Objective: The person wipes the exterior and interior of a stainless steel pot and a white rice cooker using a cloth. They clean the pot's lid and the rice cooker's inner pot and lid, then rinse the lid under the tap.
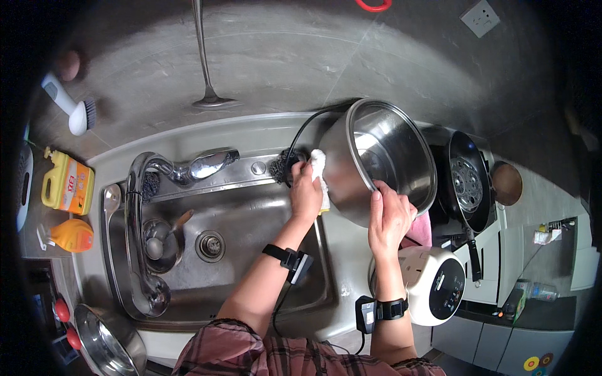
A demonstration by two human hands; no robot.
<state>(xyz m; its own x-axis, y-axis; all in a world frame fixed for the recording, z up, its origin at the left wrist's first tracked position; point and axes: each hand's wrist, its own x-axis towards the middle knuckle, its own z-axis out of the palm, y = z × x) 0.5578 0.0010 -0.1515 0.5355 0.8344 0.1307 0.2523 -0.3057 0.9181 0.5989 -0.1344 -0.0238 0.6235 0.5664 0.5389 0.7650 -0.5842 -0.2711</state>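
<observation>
A large stainless steel pot (342,190) is tilted at the right side of the sink, its mouth towards the right. My right hand (390,216) grips the near part of its rim, with the thumb outside and the fingers reaching over the edge. A white cloth (318,162) with a yellow edge is bunched in my left hand (304,195), close beside the pot's outer wall. Whether the cloth touches the wall I cannot tell. Just behind my left hand lies a dark steel-wool scourer (279,167), partly covered by my fingers.
The steel sink (254,277) has a chrome faucet (134,225) at its left and a small pan (162,263) with a ladle inside. Right of me stand a white rice cooker (414,296), a pink cloth (420,231) and a black frying pan (484,202). A steel basin (136,348) sits front left.
</observation>
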